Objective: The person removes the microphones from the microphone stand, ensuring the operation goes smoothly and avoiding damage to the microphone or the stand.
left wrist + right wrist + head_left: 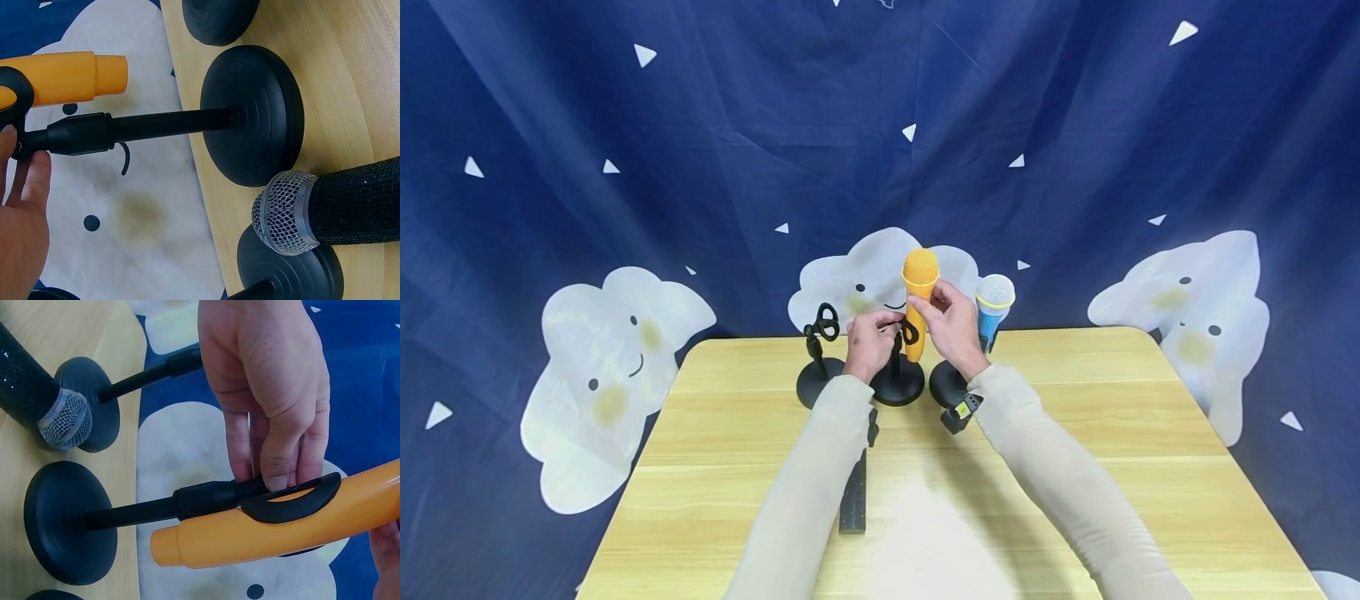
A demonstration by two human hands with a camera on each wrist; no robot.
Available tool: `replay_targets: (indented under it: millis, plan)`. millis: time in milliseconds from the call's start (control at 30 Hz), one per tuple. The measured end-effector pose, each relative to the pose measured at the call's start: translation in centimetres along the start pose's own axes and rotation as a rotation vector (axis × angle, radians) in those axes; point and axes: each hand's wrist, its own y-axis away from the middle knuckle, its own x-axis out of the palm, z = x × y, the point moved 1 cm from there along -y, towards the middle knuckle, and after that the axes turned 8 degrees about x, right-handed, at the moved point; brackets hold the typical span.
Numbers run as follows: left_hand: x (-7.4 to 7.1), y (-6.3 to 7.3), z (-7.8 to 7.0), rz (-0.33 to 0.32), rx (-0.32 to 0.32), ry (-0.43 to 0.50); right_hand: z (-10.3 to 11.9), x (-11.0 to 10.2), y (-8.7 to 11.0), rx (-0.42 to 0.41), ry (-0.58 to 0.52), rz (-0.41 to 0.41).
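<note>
Left hand (870,342) pinches stand (156,127); right hand (955,332), orange microphone (916,290); only wrist views show black microphone's mesh head (281,214).

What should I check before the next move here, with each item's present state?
1. Left hand steadying the middle stand: ok, its fingers pinch just by the clip.
2. Right hand holding the orange microphone: ok.
3. Orange microphone between the clip's sides: ok.
4. Orange microphone seated firmly enough to release: cannot tell; both hands are on the work.
5. Blue microphone in the right stand: ok.
6. Left stand filled: not ok; its holder is empty and the black microphone lies on the table.
</note>
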Motion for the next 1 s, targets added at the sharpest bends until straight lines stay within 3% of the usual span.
replay_targets:
  millis: [500, 1000]
  plan:
    - [-0.04, -0.11, 0.02, 0.020, -0.022, 0.003, 0.36, -0.03, -0.26, 0.004, -0.023, -0.012]
    - [0.00, -0.13, 0.19, 0.015, -0.008, 0.000, 0.71, -0.15, -0.48, -0.060, -0.036, -0.021]
